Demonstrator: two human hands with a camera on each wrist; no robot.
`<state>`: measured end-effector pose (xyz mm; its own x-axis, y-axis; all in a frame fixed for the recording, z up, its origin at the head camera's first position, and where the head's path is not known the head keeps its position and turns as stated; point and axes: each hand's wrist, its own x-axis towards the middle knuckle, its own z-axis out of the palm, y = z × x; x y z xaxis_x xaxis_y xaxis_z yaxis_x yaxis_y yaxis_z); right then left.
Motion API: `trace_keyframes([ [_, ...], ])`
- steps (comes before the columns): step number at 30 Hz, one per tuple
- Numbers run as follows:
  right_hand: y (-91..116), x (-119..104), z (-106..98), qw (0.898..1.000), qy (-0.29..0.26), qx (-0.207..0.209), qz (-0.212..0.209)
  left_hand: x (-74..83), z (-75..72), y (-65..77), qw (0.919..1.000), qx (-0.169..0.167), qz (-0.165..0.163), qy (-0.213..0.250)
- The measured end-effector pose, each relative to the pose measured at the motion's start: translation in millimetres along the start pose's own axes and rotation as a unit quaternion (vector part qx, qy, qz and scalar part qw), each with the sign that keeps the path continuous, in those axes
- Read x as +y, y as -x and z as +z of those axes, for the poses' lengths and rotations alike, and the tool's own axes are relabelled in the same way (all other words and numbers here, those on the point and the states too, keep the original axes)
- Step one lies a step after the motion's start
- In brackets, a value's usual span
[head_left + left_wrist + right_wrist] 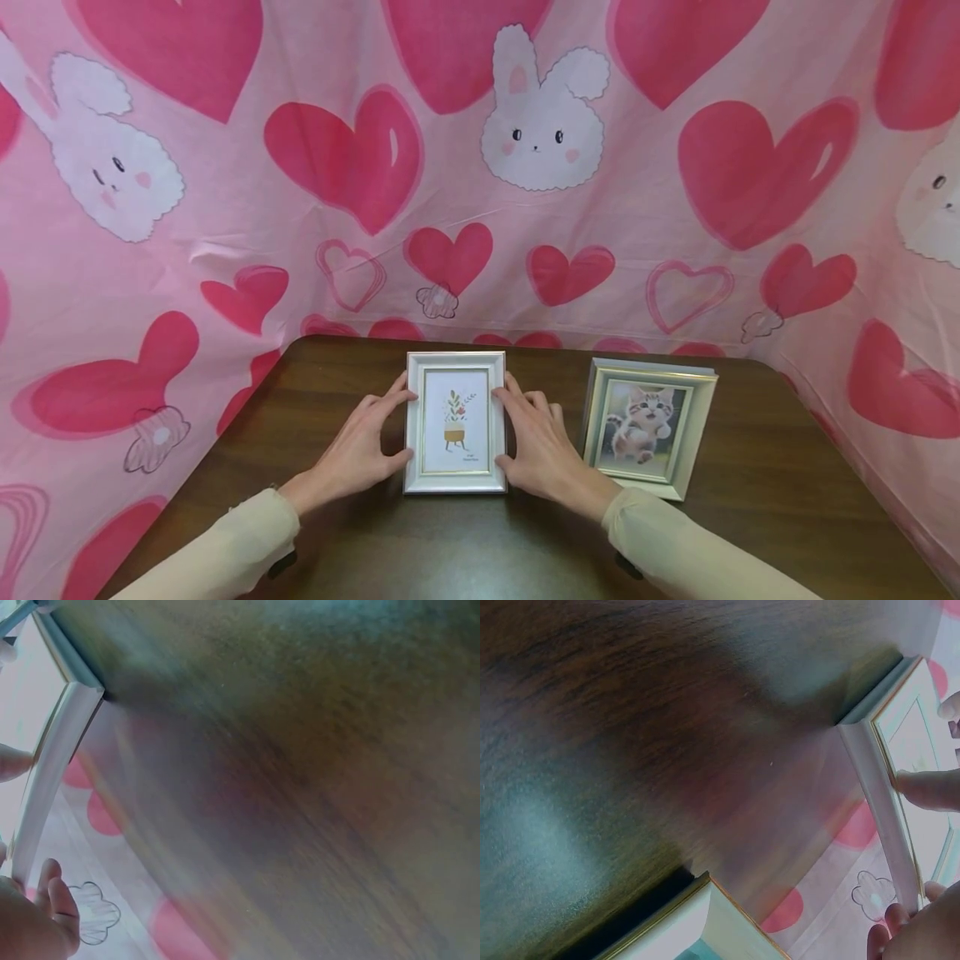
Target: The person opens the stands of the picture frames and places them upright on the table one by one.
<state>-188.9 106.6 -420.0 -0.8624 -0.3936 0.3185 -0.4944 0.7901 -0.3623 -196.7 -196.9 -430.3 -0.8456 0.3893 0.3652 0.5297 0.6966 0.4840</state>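
A white picture frame point(455, 421) with a thin gold inner edge stands upright on the table, showing a drawing of a potted plant with red flowers. My left hand point(352, 446) grips its left side, thumb low on the front and index finger higher up. On the opposite side my right hand point(543, 446) holds it the same way. In the right wrist view, one digit presses the front border of the frame point(877, 780) while other fingers are at its far edge. The left wrist view catches only a slanted strip of the frame point(56, 750).
A second cream frame point(708, 417) with a kitten picture stands to the right, angled, close to my right forearm. Its corner point(705, 900) shows in the right wrist view. The dark wooden table point(360, 542) meets a pink cloth backdrop point(450, 192) with hearts and rabbits.
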Motion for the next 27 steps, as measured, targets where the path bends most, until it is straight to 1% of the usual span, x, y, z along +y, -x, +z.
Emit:
trace_keyframes([
  [5, 1.4, -0.5, -0.5, 1.0, 0.001, 0.006, -0.005, 2.4, -1.1, 1.7, 1.0, -0.001, -0.002, 0.001],
  [15, 4.1, -0.2, 2.1, 1.0, 0.009, 0.023, -0.015, 4.7, -1.1, 3.9, 0.9999, 0.01, 0.011, -0.002],
  [20, 5.5, -0.7, 3.0, 0.999, 0.003, 0.03, -0.016, 6.1, -0.4, 5.6, 0.9999, 0.012, 0.012, -0.002],
  [27, 7.2, -1.0, 2.8, 0.999, 0.0, 0.029, -0.013, 7.8, 0.6, 8.5, 0.9996, 0.02, 0.018, -0.006],
])
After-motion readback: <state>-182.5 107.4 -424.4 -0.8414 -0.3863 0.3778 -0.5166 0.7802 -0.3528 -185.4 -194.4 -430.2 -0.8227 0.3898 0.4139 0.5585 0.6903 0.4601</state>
